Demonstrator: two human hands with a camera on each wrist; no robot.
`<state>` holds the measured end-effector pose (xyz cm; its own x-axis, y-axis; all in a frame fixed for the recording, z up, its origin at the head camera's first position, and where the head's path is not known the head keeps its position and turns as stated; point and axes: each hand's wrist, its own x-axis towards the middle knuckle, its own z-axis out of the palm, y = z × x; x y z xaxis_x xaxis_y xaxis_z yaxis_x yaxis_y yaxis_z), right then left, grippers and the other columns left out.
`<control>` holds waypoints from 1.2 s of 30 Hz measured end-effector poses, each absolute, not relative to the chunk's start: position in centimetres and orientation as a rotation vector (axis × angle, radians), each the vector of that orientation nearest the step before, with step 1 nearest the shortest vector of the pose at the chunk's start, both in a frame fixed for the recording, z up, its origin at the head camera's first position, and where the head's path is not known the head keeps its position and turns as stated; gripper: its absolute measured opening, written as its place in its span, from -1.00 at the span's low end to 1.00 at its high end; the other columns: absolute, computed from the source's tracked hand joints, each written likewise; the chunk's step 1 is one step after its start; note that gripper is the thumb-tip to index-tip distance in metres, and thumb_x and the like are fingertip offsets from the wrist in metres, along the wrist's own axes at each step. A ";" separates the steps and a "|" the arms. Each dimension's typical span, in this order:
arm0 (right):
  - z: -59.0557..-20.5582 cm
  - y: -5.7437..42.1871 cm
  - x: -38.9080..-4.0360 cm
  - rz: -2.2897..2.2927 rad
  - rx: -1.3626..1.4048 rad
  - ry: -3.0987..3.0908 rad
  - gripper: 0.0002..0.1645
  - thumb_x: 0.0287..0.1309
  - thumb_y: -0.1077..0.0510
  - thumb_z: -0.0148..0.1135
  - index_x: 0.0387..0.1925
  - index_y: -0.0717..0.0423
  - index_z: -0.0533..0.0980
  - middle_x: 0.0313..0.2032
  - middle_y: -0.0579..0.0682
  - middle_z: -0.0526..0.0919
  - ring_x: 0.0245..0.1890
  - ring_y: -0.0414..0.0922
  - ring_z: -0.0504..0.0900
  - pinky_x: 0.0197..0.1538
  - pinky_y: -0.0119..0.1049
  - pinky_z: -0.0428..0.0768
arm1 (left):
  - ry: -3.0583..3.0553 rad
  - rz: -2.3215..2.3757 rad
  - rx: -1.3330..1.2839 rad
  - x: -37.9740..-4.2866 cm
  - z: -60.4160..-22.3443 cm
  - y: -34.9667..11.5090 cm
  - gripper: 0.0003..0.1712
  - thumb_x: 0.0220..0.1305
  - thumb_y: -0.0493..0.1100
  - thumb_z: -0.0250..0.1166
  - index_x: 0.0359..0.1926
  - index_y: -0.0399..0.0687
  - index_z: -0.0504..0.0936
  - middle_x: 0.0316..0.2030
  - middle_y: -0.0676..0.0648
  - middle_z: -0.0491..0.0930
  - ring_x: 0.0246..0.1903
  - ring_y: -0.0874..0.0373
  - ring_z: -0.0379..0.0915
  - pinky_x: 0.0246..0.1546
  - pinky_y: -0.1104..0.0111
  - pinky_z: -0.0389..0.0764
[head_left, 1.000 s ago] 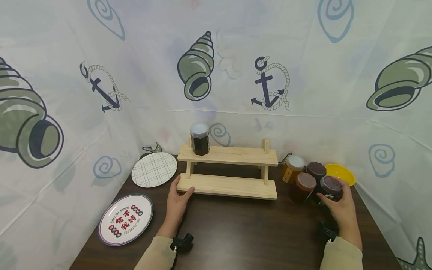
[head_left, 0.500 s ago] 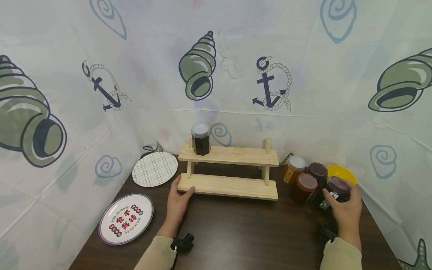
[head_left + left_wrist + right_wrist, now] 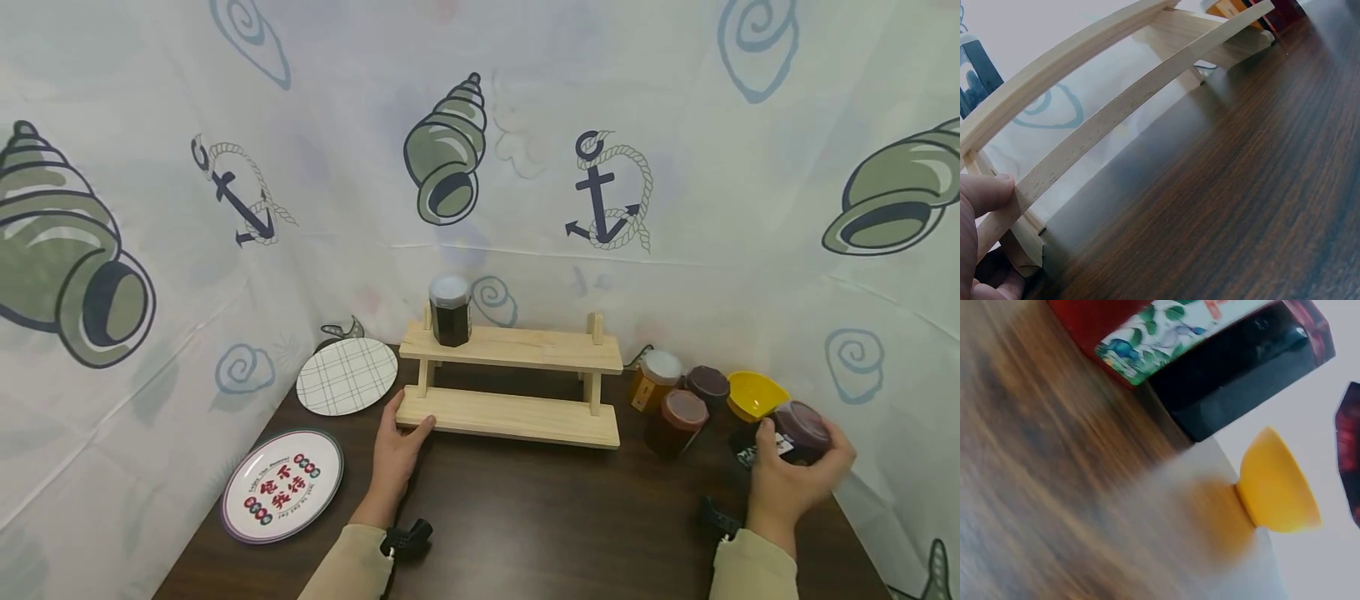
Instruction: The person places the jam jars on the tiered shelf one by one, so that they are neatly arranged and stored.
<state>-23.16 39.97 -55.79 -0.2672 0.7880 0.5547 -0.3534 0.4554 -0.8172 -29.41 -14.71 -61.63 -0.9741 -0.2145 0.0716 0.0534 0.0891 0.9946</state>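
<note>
My right hand (image 3: 797, 492) grips a dark jar (image 3: 799, 431) with a dark red lid, tilted at the table's right side. In the right wrist view only a dark red edge of that jar (image 3: 1350, 447) shows. My left hand (image 3: 399, 454) holds the left end of a two-tier wooden shelf (image 3: 510, 417). In the left wrist view the thumb (image 3: 988, 192) lies on the lower board (image 3: 1085, 139), with other fingers lower down by its end. On the upper board, at the left, stands a dark jar with a white lid (image 3: 451, 310).
Right of the shelf stand an amber jar (image 3: 654, 380), a red-brown jar (image 3: 677, 423) and a dark-lidded jar (image 3: 707, 385). A yellow bowl (image 3: 753, 395) sits behind them. On the left lie a checked plate (image 3: 347, 377) and a printed plate (image 3: 283, 487). A patterned cloth (image 3: 525, 200) hangs behind.
My right hand has moved right with the dark jar, away from the other jars, and the jar has tilted. The left hand stays on the shelf. The view has shifted slightly.
</note>
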 end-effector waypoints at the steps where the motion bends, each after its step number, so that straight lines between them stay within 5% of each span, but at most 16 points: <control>1: -55.6 39.8 -23.1 1.129 -0.415 -1.425 -0.23 0.12 0.20 0.58 0.36 -0.05 0.51 0.28 -0.20 0.53 0.30 -0.16 0.53 0.34 -0.36 0.52 | -2.163 -1.986 0.163 -29.4 -61.6 -14.7 0.02 0.44 -0.13 0.52 0.74 0.05 0.15 0.69 -0.25 0.16 0.60 -0.15 0.25 0.50 -0.08 0.38; 11: -51.7 38.9 -22.4 0.889 -0.451 -1.178 -0.20 -0.02 -0.07 0.45 0.26 0.09 0.44 0.19 -0.14 0.48 0.22 -0.16 0.50 0.35 -0.36 0.49 | -2.169 -1.974 0.173 -29.5 -61.7 -14.6 0.01 0.43 -0.13 0.53 0.73 0.05 0.17 0.67 -0.23 0.19 0.58 -0.11 0.28 0.24 0.55 0.43; 22: -45.4 34.1 -21.5 0.964 -0.223 -1.213 -0.22 -0.09 -0.03 0.43 0.19 0.20 0.48 0.18 -0.03 0.54 0.17 -0.08 0.56 0.26 -0.36 0.56 | -2.156 -1.991 0.163 -29.4 -61.5 -14.8 0.02 0.43 -0.15 0.53 0.73 0.04 0.17 0.68 -0.23 0.18 0.60 -0.11 0.26 0.44 0.19 0.43; 28: -43.5 30.2 -21.9 1.032 0.079 -1.388 -0.12 -0.15 -0.06 0.60 0.10 0.47 0.56 0.06 -0.06 0.67 0.05 -0.24 0.62 0.15 -0.48 0.54 | -2.157 -1.989 0.149 -29.4 -61.5 -14.8 0.02 0.43 -0.12 0.53 0.73 0.05 0.16 0.68 -0.24 0.18 0.60 -0.13 0.26 0.50 -0.04 0.37; 36: -44.1 25.4 -23.4 1.015 0.375 -1.509 -0.15 0.05 -0.09 0.63 0.09 0.54 0.55 -0.11 0.57 0.56 0.07 -0.30 0.62 0.17 -0.51 0.56 | -2.145 -1.998 0.149 -29.5 -61.5 -14.8 0.01 0.43 -0.12 0.53 0.73 0.04 0.17 0.68 -0.23 0.19 0.60 -0.12 0.25 0.51 -0.04 0.36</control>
